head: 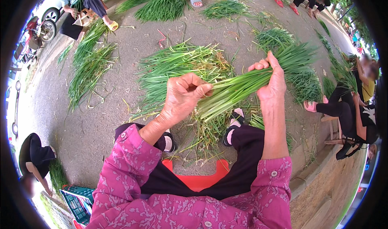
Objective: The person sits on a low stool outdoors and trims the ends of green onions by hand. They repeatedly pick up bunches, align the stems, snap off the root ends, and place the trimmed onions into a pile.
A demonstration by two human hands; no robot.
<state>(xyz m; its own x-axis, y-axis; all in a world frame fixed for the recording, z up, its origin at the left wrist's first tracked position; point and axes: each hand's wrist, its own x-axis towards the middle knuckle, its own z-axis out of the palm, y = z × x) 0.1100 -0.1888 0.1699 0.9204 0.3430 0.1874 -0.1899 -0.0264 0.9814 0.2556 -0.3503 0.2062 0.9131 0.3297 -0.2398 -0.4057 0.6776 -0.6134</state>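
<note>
A bundle of long green chives (236, 88) is held up over the ground, its pale stem ends to the left and its dark leaf tips to the upper right. My right hand (271, 77) is closed around the bundle's middle, thumb on top. At the pale ends, my left hand (188, 94) pinches a stem or leaf between thumb and fingers. Below and beyond lies a large loose pile of chives (175, 68) with some yellowed leaves. Loose trimmings (206, 138) are scattered between my feet.
More chive piles lie on the pavement at the left (91, 68), far side (163, 6) and right (304, 85). A red plastic stool (200, 182) is under me. A green crate (77, 204) stands lower left. Several people sit or bend around, one on a wooden chair (332, 129).
</note>
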